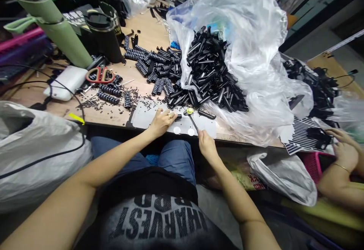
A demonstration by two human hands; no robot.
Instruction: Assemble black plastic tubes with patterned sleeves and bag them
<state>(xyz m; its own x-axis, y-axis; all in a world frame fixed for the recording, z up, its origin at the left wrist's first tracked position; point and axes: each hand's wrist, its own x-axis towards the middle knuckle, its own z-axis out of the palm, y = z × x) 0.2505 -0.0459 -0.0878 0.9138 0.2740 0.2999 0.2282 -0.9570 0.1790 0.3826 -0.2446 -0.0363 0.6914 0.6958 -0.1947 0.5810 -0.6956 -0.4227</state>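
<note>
Left hand (162, 122) pinches black piece (178, 117); tool (192, 119) in right hand (206, 144) beside it.

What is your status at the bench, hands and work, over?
Left hand holding a black clip on the white sheet. Right hand gripping a thin tool, tip near the clip. Pile of clips just behind, nothing between.

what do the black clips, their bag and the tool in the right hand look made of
Black clips: probably moulded plastic, glossy glints on edges. Bag: thin clear plastic film, crinkled, see-through. Tool in the right hand: shaft seems metal, grey and shiny; yellowish tip unclear.
</note>
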